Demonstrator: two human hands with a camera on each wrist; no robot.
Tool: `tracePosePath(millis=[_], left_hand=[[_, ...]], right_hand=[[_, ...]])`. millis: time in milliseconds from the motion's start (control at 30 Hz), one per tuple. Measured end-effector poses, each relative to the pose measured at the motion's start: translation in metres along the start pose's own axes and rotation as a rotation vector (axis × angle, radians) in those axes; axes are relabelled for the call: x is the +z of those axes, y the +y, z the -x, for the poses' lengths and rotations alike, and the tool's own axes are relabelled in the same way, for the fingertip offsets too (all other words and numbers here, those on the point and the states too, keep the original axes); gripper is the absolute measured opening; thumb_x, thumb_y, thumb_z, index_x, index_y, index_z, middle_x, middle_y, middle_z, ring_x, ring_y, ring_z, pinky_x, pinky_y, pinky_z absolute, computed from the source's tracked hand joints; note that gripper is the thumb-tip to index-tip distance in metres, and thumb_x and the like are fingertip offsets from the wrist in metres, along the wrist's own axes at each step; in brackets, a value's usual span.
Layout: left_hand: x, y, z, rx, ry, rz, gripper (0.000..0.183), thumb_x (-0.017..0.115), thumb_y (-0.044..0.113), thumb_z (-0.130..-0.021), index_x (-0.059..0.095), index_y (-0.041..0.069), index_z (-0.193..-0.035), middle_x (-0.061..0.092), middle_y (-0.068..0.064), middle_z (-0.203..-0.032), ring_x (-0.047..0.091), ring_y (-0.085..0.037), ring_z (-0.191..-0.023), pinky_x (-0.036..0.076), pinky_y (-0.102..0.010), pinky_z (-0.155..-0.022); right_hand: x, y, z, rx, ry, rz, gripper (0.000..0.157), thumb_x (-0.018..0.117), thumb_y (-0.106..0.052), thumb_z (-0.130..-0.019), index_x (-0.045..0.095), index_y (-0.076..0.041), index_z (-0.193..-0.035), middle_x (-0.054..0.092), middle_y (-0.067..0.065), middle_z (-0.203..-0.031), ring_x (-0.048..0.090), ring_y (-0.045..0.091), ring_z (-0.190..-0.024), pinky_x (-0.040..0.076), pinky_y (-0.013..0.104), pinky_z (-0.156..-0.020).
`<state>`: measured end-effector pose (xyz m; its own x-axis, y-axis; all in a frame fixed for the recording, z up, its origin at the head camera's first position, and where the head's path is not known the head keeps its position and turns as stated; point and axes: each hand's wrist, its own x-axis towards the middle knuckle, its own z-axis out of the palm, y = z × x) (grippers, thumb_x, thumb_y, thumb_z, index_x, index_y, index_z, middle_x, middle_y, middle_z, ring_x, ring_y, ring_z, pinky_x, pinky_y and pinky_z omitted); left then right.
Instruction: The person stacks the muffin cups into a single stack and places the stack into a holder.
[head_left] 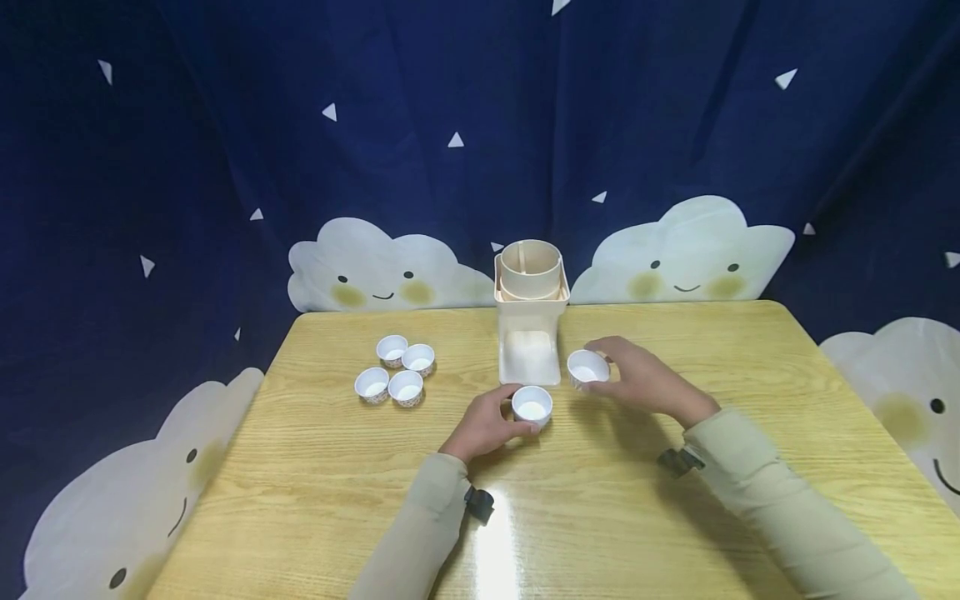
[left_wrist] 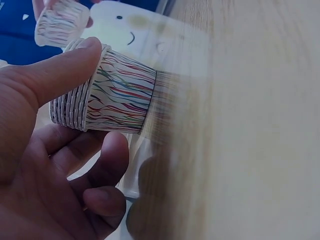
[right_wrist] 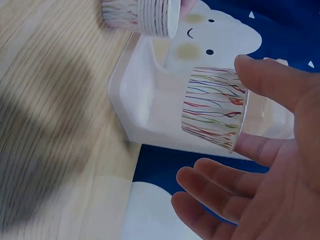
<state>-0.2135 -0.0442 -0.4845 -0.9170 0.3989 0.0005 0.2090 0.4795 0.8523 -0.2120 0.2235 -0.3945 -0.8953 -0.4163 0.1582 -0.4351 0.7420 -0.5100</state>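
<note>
In the head view my left hand (head_left: 486, 425) grips a stack of small paper cups (left_wrist: 122, 95) with colourful wavy lines. Several rims show in the stack, whose base is right at the tabletop. My right hand (head_left: 641, 377) pinches a single matching paper cup (right_wrist: 212, 107) by its rim between thumb and finger, raised over the table. Its other fingers are spread away from the cup in the right wrist view. Just behind both hands stands a cream plastic stand (head_left: 527, 321) with a round open cylinder on top and a shallow tray at its foot.
Several more paper cups (head_left: 406, 387) stand upright in a cluster on the left side of the wooden table (head_left: 300, 500). A dark blue curtain (head_left: 420, 125) with smiling clouds and white triangles hangs behind the table and along its sides.
</note>
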Motion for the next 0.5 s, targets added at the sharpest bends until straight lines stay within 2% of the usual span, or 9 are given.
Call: tracePosePath(millis=[500], left_hand=[[-0.001, 0.002, 0.0, 0.0, -0.004, 0.003, 0.061, 0.085, 0.03, -0.077, 0.062, 0.022, -0.133, 0.069, -0.001, -0.126, 0.058, -0.023, -0.127, 0.042, -0.047, -0.111]], right_hand=[[0.011, -0.021, -0.002, -0.086, 0.007, 0.042, 0.054, 0.08, -0.024, -0.081, 0.06, 0.003, -0.124, 0.064, 0.021, -0.122, 0.059, 0.037, -0.118, 0.047, 0.054, -0.102]])
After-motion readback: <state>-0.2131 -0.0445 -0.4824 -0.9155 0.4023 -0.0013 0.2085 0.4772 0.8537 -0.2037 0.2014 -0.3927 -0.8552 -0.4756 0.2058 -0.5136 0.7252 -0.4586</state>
